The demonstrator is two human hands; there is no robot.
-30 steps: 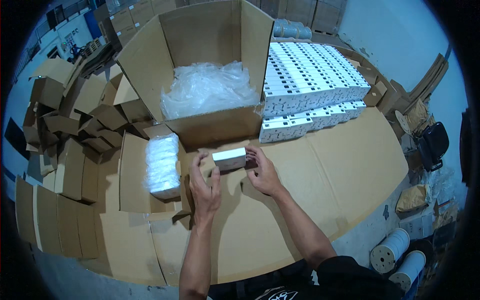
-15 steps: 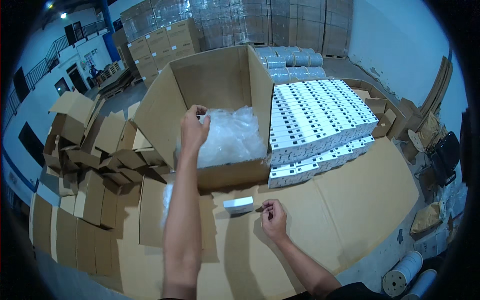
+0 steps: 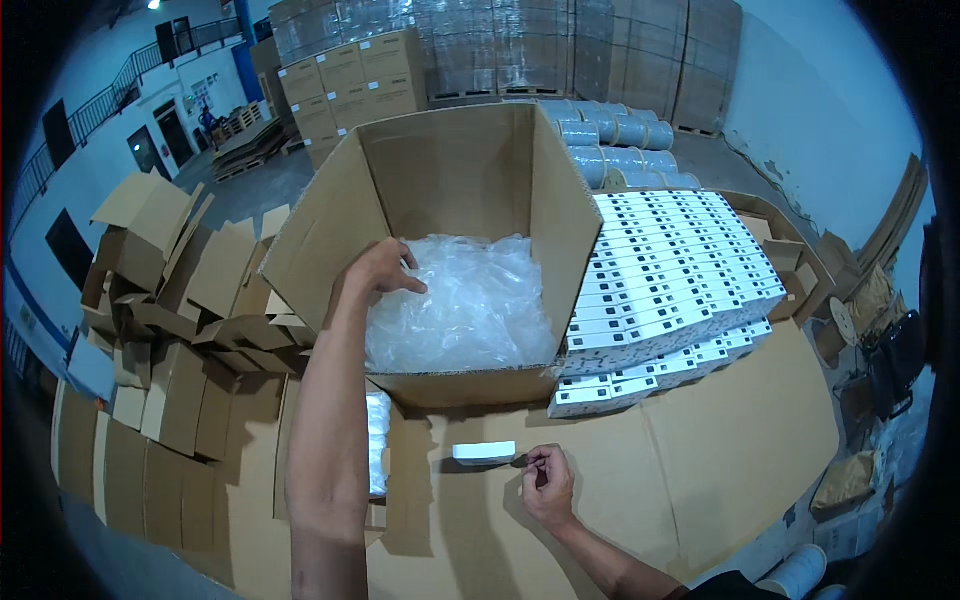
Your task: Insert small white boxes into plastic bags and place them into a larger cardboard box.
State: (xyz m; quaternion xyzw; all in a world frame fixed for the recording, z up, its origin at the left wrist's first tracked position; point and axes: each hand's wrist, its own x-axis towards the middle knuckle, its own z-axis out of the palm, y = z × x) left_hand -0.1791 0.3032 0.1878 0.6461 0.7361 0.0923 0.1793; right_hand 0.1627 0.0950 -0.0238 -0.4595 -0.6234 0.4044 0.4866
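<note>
In the head view, we see the left hand [image 3: 392,268] inside the large carton [image 3: 460,391], over the left part of the clear bags [image 3: 470,315] that fill its lower space. Its fingers are bent and spread, thumb and forefinger apart; we cannot tell whether the fingertips touch the plastic. The right hand [image 3: 550,485] is low over the table [image 3: 740,440], its fingers curled closed with the thumb drawn in against them. Just left of it lies the white box [image 3: 484,453], flat on the cardboard-covered table in front of the large carton; we cannot tell whether the knuckles touch it. Our left forearm crosses in front of the small carton [image 3: 285,455], hiding much of it, and to the right of the forearm we see the white wrapped packs [image 3: 378,440] within. Right of the large carton, the stacked boxes [image 3: 670,270], white with dark marks, stand in close rows, an upper layer over a lower one that juts out toward us. On the left, we see brown empties [image 3: 190,290] heaped loosely, flaps up. Behind the large carton are spools [image 3: 625,135] at the right and taped cartons [image 3: 350,90] piled at the left.
</note>
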